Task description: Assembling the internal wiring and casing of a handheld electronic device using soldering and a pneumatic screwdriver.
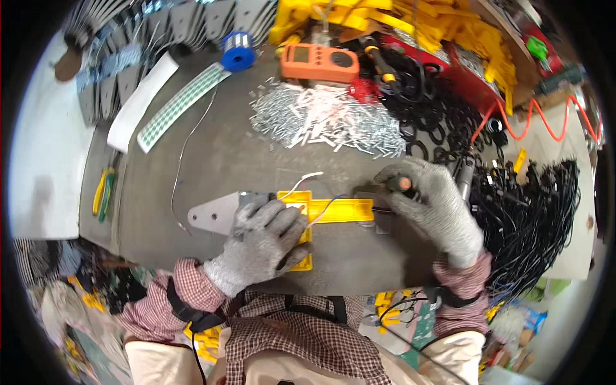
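Note:
My left hand (266,237), in a grey knit glove, lies over a yellow plastic piece (301,262), its fingers and thumb gripping it against the table. A yellow bar (350,210) runs rightward from that piece. Thin white (301,183) and blue wires (333,202) rise from it. Beside the left hand's fingertips, a grey tapered metal plate (215,215) reaches out to the left. My right hand (433,199), gloved too, is closed around a dark tool handle with a round orange end (403,184), just right of the bar; its tip cannot be made out.
Behind my hands lies a heap of small metal screws (340,119), with an orange multimeter (319,62) beyond. Black rings (436,106) and a bundle of black cables (532,218) fill the right. A blue spool (237,52) and green-yellow pliers (104,192) lie to the left.

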Demonstrator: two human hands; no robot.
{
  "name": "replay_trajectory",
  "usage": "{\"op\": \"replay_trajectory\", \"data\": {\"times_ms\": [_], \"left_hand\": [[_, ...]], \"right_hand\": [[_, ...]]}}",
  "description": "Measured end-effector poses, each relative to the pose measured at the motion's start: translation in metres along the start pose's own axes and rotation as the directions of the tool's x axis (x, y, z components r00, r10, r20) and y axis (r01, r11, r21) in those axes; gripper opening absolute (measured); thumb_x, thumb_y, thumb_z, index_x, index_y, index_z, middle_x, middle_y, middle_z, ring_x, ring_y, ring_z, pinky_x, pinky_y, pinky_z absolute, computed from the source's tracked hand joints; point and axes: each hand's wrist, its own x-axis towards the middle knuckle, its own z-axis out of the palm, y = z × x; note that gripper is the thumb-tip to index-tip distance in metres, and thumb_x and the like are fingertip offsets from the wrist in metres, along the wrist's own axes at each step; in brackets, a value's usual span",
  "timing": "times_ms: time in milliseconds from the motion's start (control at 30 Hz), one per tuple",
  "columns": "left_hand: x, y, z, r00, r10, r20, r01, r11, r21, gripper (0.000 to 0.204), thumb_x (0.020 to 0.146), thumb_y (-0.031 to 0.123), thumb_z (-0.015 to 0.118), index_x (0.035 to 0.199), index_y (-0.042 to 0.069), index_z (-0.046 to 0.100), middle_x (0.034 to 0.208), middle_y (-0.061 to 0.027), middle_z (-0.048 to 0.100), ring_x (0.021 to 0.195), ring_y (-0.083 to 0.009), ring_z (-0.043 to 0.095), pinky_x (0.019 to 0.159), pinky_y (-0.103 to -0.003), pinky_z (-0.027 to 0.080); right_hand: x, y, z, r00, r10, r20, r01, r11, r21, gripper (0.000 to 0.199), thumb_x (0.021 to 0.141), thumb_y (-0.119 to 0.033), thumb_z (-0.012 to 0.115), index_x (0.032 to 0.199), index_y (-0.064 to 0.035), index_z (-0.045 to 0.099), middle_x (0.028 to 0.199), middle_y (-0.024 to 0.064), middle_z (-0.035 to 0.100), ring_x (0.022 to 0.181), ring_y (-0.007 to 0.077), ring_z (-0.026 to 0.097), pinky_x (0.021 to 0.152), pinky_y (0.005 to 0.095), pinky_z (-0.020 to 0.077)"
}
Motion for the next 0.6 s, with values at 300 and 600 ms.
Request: {"op": "replay_trajectory", "data": {"times_ms": [300, 600], "left_hand": [[-0.004, -0.007, 0.016, 0.987, 0.094, -0.134, -0.098, 0.995, -0.030, 0.048, 0.094, 0.047, 0.062, 0.118, 0.005, 0.066, 0.117, -0.0092, 0.064, 0.121, -0.0251, 0.054, 0.108, -0.048, 0.037], [-0.002, -0.007, 0.004, 0.988, 0.091, -0.127, -0.089, 0.996, 0.024, 0.042, 0.089, 0.037, 0.069, 0.116, 0.005, 0.069, 0.118, -0.0096, 0.065, 0.115, -0.0261, 0.060, 0.102, -0.050, 0.040]], "right_hand": [[0.003, -0.030, 0.082, 0.972, -0.039, -0.232, 0.117, 0.935, 0.335, 0.016, 0.086, -0.005, 0.078, 0.097, 0.0002, 0.067, 0.092, 0.0125, 0.071, 0.072, 0.0211, 0.071, 0.064, 0.0312, 0.0547], [0.019, -0.040, 0.095, 0.973, -0.125, -0.197, 0.170, 0.957, 0.236, 0.021, 0.087, -0.015, 0.076, 0.103, -0.0052, 0.066, 0.081, 0.0135, 0.068, 0.064, 0.0327, 0.068, 0.058, 0.0397, 0.0546]]}}
